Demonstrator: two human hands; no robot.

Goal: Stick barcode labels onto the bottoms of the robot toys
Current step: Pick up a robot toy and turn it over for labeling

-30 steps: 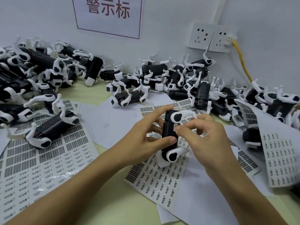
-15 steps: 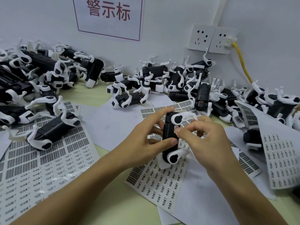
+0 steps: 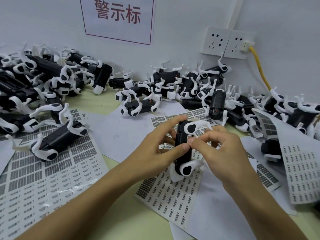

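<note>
We see a yellow-green table [image 3: 105, 103] crowded w/ black-and-white robot toys: a big pile at far left [image 3: 34, 80], a cluster along the wall at centre [image 3: 173, 87], more at right [image 3: 285, 110], and one lone toy [image 3: 58, 141] lying on the left label sheet [image 3: 43, 179]. Above them on the wall: a white sign w/ red characters [image 3: 117, 14] and a double socket [image 3: 225, 43] w/ a yellow cable [image 3: 259, 66] running down into the right-hand pile. Label sheets overlap everywhere; the centre sheet [image 3: 173, 193] lies directly under our hands, another [image 3: 301, 172] curls up at right, partly covering toys there. The robot toy being worked on [image 3: 183, 146] sits between both hands, over the centre sheet, its lower end touching or just above the paper; can't tell which. Left hand [image 3: 155, 153] grips it from the left: thumb across the body's near face, index finger stretched over the top end, other fingers behind. Right hand [image 3: 223, 149] comes from the right, thumb & forefinger pinched together on the body's mid-section, just beside the left thumb tip; any label under them is too small to make out. Toy's long axis runs roughly upright in view, near-to-far, black body edge-on to us, white legs sticking out to the right at top and bottom.
</note>
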